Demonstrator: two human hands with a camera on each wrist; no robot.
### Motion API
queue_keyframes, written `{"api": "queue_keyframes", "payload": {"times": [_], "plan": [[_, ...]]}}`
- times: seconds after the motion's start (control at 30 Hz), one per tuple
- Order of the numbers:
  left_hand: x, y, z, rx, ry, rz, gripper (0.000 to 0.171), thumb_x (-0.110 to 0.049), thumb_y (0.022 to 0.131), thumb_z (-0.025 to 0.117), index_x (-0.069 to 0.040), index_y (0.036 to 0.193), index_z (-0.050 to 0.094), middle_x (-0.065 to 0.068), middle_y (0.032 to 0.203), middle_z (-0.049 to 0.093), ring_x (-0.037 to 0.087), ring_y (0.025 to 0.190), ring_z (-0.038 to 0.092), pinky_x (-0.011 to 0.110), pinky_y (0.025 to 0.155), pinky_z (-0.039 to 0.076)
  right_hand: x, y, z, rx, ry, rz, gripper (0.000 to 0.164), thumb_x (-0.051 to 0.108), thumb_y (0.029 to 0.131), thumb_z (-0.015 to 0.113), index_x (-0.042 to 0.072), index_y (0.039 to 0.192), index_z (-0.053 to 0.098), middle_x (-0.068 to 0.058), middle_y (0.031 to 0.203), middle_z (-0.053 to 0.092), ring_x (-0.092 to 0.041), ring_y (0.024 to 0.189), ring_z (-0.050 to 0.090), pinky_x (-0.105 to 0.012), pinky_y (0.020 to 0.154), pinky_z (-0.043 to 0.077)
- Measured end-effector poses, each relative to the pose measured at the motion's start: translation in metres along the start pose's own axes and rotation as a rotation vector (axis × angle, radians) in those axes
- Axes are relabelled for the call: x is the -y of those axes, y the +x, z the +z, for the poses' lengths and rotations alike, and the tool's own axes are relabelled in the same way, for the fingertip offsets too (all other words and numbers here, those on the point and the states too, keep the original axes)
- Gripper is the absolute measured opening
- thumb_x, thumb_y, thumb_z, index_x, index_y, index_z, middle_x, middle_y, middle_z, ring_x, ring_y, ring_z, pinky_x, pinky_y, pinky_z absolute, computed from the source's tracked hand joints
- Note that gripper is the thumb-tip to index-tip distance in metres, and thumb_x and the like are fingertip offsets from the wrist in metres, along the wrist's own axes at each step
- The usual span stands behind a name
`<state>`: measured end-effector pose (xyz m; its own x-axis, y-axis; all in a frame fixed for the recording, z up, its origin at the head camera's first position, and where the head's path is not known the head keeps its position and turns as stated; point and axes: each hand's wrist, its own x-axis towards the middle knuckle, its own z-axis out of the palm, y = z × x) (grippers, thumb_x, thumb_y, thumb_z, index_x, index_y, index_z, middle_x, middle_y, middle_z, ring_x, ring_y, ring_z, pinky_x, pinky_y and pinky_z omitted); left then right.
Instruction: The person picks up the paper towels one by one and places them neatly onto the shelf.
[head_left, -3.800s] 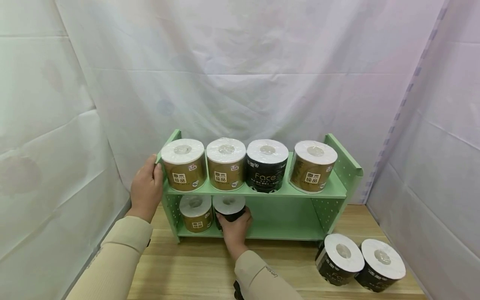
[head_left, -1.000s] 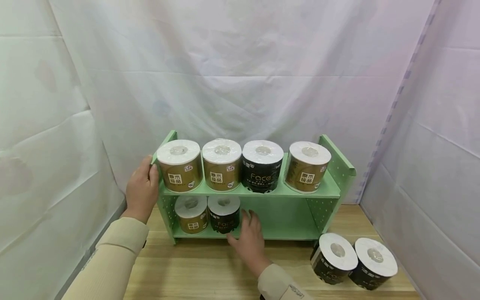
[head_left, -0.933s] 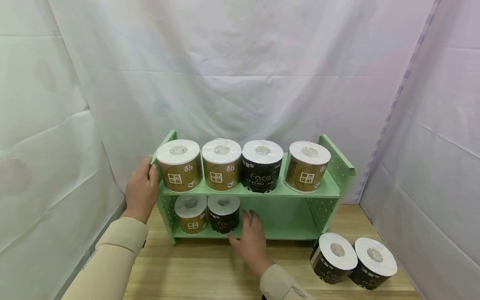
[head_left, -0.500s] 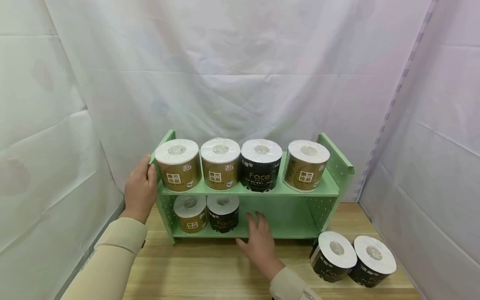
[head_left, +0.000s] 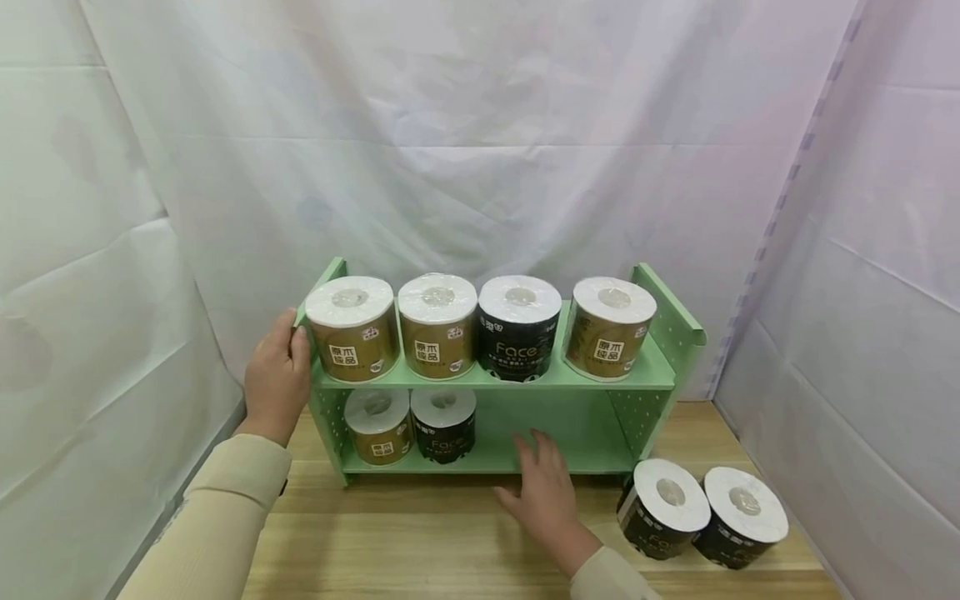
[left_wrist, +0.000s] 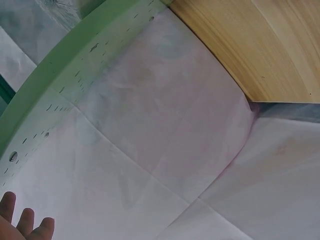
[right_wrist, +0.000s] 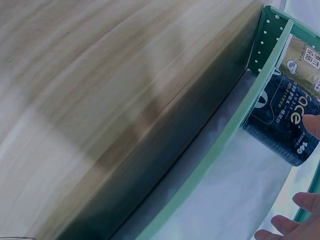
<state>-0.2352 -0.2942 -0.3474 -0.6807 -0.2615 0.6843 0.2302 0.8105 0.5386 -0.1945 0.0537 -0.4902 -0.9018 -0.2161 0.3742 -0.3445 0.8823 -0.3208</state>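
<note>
A green two-tier shelf rack (head_left: 491, 386) stands against the cloth backdrop. My left hand (head_left: 279, 375) holds its left side panel near the top front edge; in the left wrist view, fingertips (left_wrist: 26, 220) show beside the perforated panel (left_wrist: 60, 95). My right hand (head_left: 547, 496) holds nothing, its fingers spread at the front of the lower shelf. To its left on that shelf stand a black-wrapped toilet paper roll (head_left: 444, 433) and a gold-wrapped toilet paper roll (head_left: 381, 437), side by side. Several rolls stand along the upper shelf, including another black-wrapped roll (head_left: 517, 346) among gold ones.
Two black-wrapped toilet paper rolls, a nearer one (head_left: 660, 525) and one farther right (head_left: 731, 542), stand close together on the wooden table (head_left: 405, 550), by the rack's right front corner. White cloth (head_left: 90, 317) encloses the left, back and right.
My right hand has let go of the black-wrapped roll on the lower shelf and moved right, away from it. The left hand stays at the rack's side panel.
</note>
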Motion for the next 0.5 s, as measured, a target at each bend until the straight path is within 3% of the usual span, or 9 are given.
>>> {"api": "queue_keyframes", "payload": {"times": [0.5], "plan": [[-0.001, 0.0, 0.0, -0.007, -0.004, -0.002, 0.035, -0.022, 0.102, 0.038, -0.005, 0.129, 0.051, 0.027, 0.097, 0.059, 0.045, 0.084, 0.052, 0.061, 0.073, 0.04, -0.021, -0.019, -0.01, -0.025, -0.023, 0.043, 0.087, 0.039, 0.068, 0.086, 0.007, 0.138, 0.046, -0.025, 0.139, 0.04, -0.043, 0.128, 0.04, -0.056, 0.103, 0.038]]}}
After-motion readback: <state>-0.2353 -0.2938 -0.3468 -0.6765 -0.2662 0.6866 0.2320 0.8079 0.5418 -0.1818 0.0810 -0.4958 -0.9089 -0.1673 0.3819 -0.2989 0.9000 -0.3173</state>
